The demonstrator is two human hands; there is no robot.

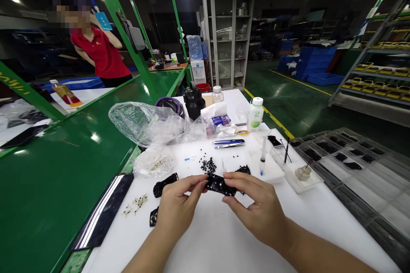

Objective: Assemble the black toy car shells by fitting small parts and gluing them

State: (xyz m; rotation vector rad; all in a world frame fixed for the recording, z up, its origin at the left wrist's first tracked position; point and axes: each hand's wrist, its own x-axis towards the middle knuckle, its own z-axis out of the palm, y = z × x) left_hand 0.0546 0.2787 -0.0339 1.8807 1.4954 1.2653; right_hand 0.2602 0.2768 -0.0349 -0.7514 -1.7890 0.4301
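Observation:
Between my two hands I hold a flat black plastic part (pixel 220 185) with small holes, above the white tabletop. My left hand (pixel 181 200) pinches its left end between thumb and forefinger. At the other end, the fingers and thumb of my right hand (pixel 258 204) close on it. Just beyond it lies a loose pile of tiny black pieces (pixel 209 165), and a second black pile (pixel 245 169) is partly hidden behind my right hand. Left of my left hand rest two black molded parts, one farther (pixel 164 185) and one nearer (pixel 154 216).
Small pale pieces (pixel 136 204) lie scattered at left near a clear plastic bag (pixel 153 161). A blue cutter (pixel 228 141), syringe (pixel 263 158), white bottle (pixel 255 114) and small tray (pixel 297 183) stand farther back. Gridded trays (pixel 346 166) flank the right side. A person in red (pixel 104 53) stands far left.

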